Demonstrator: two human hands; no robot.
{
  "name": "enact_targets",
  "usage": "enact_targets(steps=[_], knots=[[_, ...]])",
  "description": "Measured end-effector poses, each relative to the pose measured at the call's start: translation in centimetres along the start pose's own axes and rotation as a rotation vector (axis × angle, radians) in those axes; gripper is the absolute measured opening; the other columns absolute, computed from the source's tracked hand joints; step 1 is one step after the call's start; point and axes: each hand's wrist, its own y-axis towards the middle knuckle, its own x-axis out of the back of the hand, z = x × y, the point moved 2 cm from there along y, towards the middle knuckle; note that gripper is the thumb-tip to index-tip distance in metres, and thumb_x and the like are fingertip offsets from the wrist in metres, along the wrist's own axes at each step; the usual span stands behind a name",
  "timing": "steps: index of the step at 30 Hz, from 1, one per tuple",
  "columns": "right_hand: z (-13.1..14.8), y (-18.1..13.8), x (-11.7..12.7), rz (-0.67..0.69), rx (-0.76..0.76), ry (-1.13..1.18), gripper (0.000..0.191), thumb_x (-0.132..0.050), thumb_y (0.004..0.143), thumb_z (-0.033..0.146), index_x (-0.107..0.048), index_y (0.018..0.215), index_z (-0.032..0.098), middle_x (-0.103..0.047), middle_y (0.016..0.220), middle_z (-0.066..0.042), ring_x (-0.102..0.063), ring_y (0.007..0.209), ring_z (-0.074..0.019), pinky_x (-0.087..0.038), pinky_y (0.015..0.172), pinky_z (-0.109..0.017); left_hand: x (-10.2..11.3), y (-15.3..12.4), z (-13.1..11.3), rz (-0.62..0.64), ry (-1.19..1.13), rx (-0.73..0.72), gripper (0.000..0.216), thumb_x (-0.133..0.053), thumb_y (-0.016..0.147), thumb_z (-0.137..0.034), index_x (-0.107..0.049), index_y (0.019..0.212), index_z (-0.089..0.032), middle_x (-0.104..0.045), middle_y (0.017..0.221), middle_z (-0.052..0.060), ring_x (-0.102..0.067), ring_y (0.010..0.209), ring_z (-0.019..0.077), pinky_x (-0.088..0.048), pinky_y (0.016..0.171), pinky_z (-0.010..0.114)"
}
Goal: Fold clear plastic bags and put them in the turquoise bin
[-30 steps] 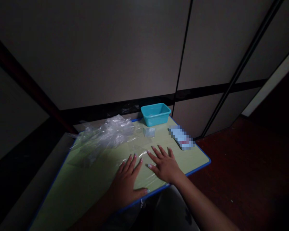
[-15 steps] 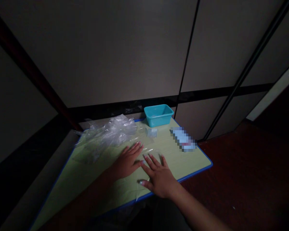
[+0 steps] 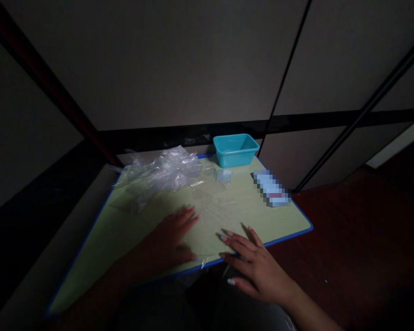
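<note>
A clear plastic sheet (image 3: 214, 216) lies flat on the pale green table (image 3: 124, 234) with a blue edge. My left hand (image 3: 167, 239) rests flat on the sheet, fingers stretched out. At the table's near edge my right hand (image 3: 253, 264) hovers with its fingers spread, their tips over the sheet's corner. Neither hand holds anything.
A heap of crumpled clear plastic bags (image 3: 162, 172) sits at the far left of the table. A teal tub (image 3: 235, 149) stands at the back, a small clear packet (image 3: 224, 175) in front of it. A blurred-out flat object (image 3: 272, 187) lies at the right. Dark floor lies beyond the right edge.
My right hand has slid back off the sheet toward the near edge. My left hand has drawn back slightly and still lies flat. The view has shifted a little.
</note>
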Motion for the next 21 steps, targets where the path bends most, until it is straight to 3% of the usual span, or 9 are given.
enact_targets(steps=[3,7,12,16,21], knots=[[1.0,0.6,0.1,0.046,0.033,0.067,0.048,-0.040,0.093,0.048,-0.043,0.138,0.030,-0.028,0.152,-0.003,-0.021,0.141,-0.0242,0.004,0.112,-0.057,-1.1,-1.3,-1.6,0.198,-0.091,-0.069,0.106,-0.051,0.065,-0.081,-0.016,0.149,-0.026,-0.015,0.155,0.013,-0.016,0.141,0.0369,-0.018,0.110,0.058],[2.4,2.8,-0.1,0.049,0.070,0.142,0.051,-0.040,0.093,0.051,-0.045,0.137,0.026,-0.034,0.149,-0.006,-0.026,0.139,-0.0234,0.007,0.113,-0.054,-2.3,-1.1,-1.4,0.249,-0.141,-0.045,0.116,-0.052,0.057,-0.085,-0.016,0.149,-0.023,-0.013,0.154,0.016,-0.012,0.141,0.0387,-0.013,0.109,0.062],[3.1,4.1,-0.5,-0.032,0.031,0.216,0.052,-0.042,0.093,0.048,-0.044,0.137,0.022,-0.050,0.138,-0.007,-0.028,0.138,-0.0204,0.007,0.114,-0.048,-2.1,-1.5,-1.5,0.165,-0.150,-0.076,0.120,-0.055,0.057,-0.084,-0.018,0.149,-0.017,-0.013,0.154,0.018,-0.008,0.140,0.0415,-0.013,0.110,0.060],[3.1,4.0,-0.5,-0.058,-0.032,0.241,0.056,-0.044,0.091,0.050,-0.042,0.138,0.021,-0.053,0.135,-0.009,-0.030,0.136,-0.0225,0.006,0.114,-0.051,-1.5,-1.8,-2.0,0.140,-0.188,-0.096,0.116,-0.055,0.062,-0.081,-0.014,0.149,-0.018,-0.018,0.154,0.016,-0.013,0.141,0.0382,-0.014,0.111,0.058],[3.2,3.9,-0.9,-0.087,-0.095,0.260,0.066,-0.043,0.090,0.051,-0.030,0.145,0.015,-0.047,0.139,-0.013,-0.028,0.136,-0.0242,0.002,0.114,-0.053,-1.1,-0.8,-0.9,-0.073,-0.188,0.049,0.073,-0.052,0.086,-0.053,-0.025,0.146,-0.020,-0.034,0.149,0.012,-0.031,0.136,0.0293,-0.029,0.110,0.047]])
